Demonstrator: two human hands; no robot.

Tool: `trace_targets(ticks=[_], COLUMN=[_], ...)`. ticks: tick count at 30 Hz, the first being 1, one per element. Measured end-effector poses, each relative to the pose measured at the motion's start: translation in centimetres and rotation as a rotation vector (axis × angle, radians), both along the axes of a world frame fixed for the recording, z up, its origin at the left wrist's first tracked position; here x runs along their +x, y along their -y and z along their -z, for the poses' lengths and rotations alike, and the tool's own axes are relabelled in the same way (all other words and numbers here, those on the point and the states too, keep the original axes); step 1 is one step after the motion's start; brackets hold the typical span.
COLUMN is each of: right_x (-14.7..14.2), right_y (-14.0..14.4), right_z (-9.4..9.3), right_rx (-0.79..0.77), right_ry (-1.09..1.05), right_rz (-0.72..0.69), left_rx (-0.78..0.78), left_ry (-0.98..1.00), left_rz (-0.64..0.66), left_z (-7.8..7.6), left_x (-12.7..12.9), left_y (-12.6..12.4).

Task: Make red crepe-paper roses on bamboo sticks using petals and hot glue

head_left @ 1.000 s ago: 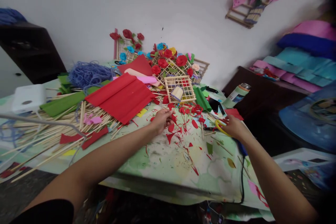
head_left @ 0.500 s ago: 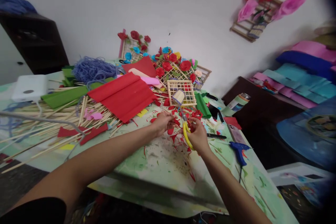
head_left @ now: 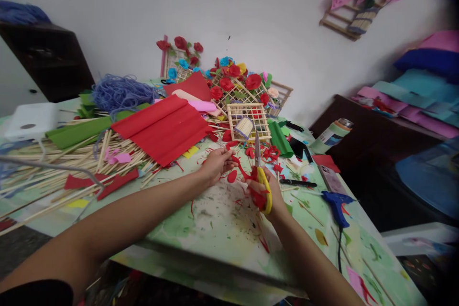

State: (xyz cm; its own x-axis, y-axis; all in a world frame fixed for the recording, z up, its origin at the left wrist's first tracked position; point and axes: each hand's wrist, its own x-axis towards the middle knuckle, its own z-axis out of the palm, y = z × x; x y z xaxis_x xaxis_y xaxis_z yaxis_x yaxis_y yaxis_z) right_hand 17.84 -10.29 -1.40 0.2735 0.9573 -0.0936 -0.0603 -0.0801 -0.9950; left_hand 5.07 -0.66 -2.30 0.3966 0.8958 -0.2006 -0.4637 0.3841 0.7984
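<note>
Scissors now raised upright in the right hand, grip closed through the yellow handles. Red paper strip pinched in the left hand, just beside the blades.

The scissors lie at the table's centre; crepe sheet at ten o'clock, glue gun at three, lattice frame at twelve.

One pair of scissors, one glue gun, two hands.
</note>
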Motion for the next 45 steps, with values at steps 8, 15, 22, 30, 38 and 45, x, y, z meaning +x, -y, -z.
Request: trace_targets(ticks=[8,15,22,30,38,45], right_x=[0.6,0.7,0.8,3.7,4.0,3.5], right_y=[0.7,0.4,0.5,0.5,1.4,1.5], right_z=[1.1,1.6,1.8,2.0,1.5,1.2], right_rx=[0.049,0.058,0.044,0.175,0.055,0.051], right_ry=[-0.137,-0.163,-0.127,0.200,0.949,1.064], right_rz=[0.024,0.090,0.048,0.073,-0.111,-0.151], left_rx=[0.009,0.030,0.142,0.228,0.449,0.434], left_ry=[-0.005,-0.081,-0.178,-0.222,-0.318,-0.320], left_rz=[0.001,0.278,0.273,0.106,-0.101,-0.047], left_z=[0.1,1.2,1.3,0.1,-2.1,-1.8], left_x=[-0.1,0.8,0.7,0.2,-0.8,-0.7], left_y=[0.4,3.1,3.2,1.8,1.0,1.1])
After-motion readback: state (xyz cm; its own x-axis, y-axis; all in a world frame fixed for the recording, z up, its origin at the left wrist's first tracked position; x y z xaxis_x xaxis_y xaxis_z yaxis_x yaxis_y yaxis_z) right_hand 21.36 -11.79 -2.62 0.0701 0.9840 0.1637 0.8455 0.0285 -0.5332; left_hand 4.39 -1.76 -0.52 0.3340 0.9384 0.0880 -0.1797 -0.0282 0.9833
